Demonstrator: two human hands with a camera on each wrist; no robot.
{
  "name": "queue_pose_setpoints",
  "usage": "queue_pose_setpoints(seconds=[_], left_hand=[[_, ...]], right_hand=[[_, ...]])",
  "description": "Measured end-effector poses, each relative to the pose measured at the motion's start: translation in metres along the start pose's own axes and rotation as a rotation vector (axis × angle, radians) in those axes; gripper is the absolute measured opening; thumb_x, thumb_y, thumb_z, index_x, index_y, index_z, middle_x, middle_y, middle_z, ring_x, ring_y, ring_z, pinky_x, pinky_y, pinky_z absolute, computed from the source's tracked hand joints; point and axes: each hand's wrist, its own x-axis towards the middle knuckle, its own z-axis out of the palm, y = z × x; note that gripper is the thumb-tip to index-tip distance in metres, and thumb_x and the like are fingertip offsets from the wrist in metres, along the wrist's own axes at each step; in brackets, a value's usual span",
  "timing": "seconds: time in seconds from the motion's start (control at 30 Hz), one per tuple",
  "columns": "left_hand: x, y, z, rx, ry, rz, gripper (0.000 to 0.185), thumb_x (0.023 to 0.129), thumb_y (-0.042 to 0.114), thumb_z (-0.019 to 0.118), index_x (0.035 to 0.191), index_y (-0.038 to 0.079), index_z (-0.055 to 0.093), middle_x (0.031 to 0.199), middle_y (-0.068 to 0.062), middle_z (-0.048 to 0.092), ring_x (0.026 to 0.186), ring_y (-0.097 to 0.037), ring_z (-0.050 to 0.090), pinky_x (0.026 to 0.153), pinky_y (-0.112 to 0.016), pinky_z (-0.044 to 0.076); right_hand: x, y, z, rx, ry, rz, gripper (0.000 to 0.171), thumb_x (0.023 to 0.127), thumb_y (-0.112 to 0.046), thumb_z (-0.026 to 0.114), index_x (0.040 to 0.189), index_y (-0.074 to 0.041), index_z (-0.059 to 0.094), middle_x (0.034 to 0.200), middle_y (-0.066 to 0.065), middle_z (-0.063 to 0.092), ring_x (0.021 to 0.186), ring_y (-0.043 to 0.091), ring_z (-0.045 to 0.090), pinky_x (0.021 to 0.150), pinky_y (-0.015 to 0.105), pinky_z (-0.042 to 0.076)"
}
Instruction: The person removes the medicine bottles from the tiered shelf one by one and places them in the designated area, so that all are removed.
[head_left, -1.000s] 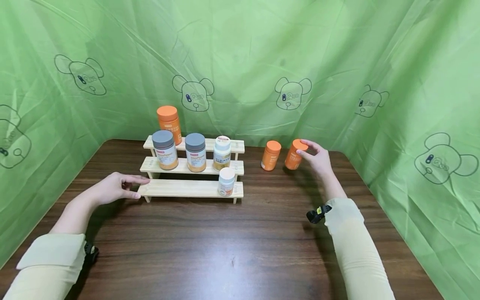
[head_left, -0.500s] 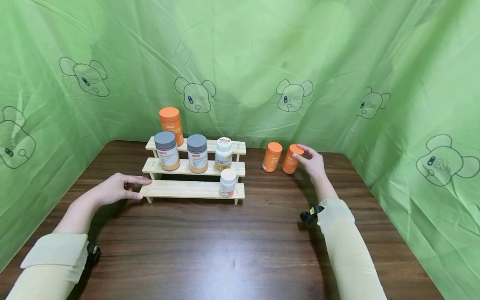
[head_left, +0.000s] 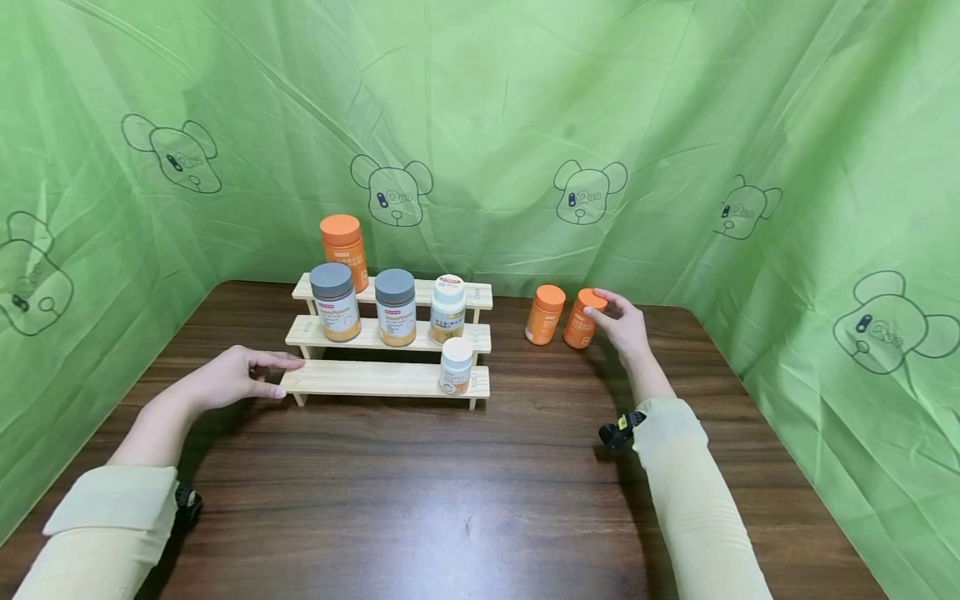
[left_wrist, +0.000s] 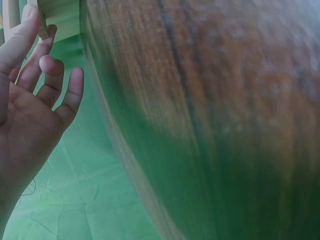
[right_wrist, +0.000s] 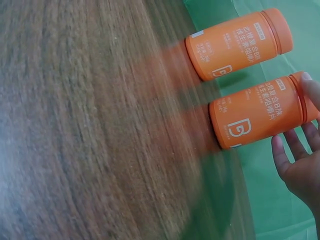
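At the left end of a three-tier wooden display stand [head_left: 352,379], my left hand [head_left: 223,379] holds the lowest tier between thumb and forefinger. The left wrist view shows the other fingers of this hand [left_wrist: 37,107] loosely bent, off the wood. My right hand [head_left: 626,332] grips an orange supplement bottle [head_left: 581,323] by its cap, thumb on the near side. That bottle stands upright on the table, its label facing the right wrist camera. Close to its left stands a matching orange bottle [right_wrist: 235,45], a small gap between them.
On the stand, a larger orange bottle [head_left: 345,250] occupies the top tier. Two grey-capped jars [head_left: 337,312] and a white bottle [head_left: 447,312] share the middle tier. A small white bottle [head_left: 455,368] sits on the lowest tier's right end. Green cloth [head_left: 480,100] encloses the brown table [head_left: 420,483].
My right hand has moved the orange bottle left, closer to the matching one, then stayed still. The left hand keeps its place at the stand. The head view has shifted slightly.
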Motion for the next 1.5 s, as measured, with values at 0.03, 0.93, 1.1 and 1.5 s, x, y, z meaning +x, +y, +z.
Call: queue_pose_setpoints(seconds=[0.03, 0.93, 1.1, 1.5], left_hand=[[0.000, 0.000, 0.000, -0.003, 0.003, 0.002, 0.049, 0.073, 0.020, 0.080, 0.120, 0.013, 0.067, 0.117, -0.018, 0.062, 0.048, -0.005, 0.040, 0.053, -0.027, 0.039], [-0.001, 0.003, -0.001, 0.014, -0.001, -0.002, 0.049, 0.074, 0.022, 0.080, 0.120, 0.014, 0.067, 0.113, -0.014, 0.063, 0.051, -0.005, 0.041, 0.056, -0.026, 0.038], [-0.002, 0.004, -0.001, 0.008, -0.004, -0.003, 0.050, 0.074, 0.022, 0.080, 0.120, 0.013, 0.066, 0.115, -0.016, 0.063, 0.051, -0.005, 0.040, 0.056, -0.026, 0.038], [-0.001, 0.003, -0.001, 0.022, 0.000, 0.008, 0.049, 0.074, 0.023, 0.080, 0.120, 0.014, 0.067, 0.108, -0.010, 0.064, 0.051, -0.005, 0.040, 0.057, -0.025, 0.038]], right_hand=[[0.000, 0.000, 0.000, -0.004, -0.005, -0.004, 0.055, 0.081, -0.016, 0.075, 0.131, -0.004, 0.055, 0.126, 0.017, 0.057, 0.095, 0.006, 0.056, 0.075, 0.016, 0.046], [0.003, -0.078, -0.009, -0.096, -0.053, -0.085, 0.060, 0.083, -0.025, 0.074, 0.137, -0.015, 0.049, 0.142, 0.010, 0.046, 0.130, 0.025, 0.041, 0.106, 0.046, 0.032], [0.001, -0.097, -0.005, -0.073, -0.065, -0.128, 0.060, 0.082, -0.025, 0.074, 0.136, -0.014, 0.050, 0.141, 0.009, 0.047, 0.129, 0.025, 0.042, 0.107, 0.044, 0.030], [-0.008, -0.135, 0.007, -0.026, -0.120, -0.173, 0.058, 0.082, -0.026, 0.074, 0.135, -0.019, 0.052, 0.141, 0.002, 0.049, 0.130, 0.025, 0.042, 0.108, 0.046, 0.029]])
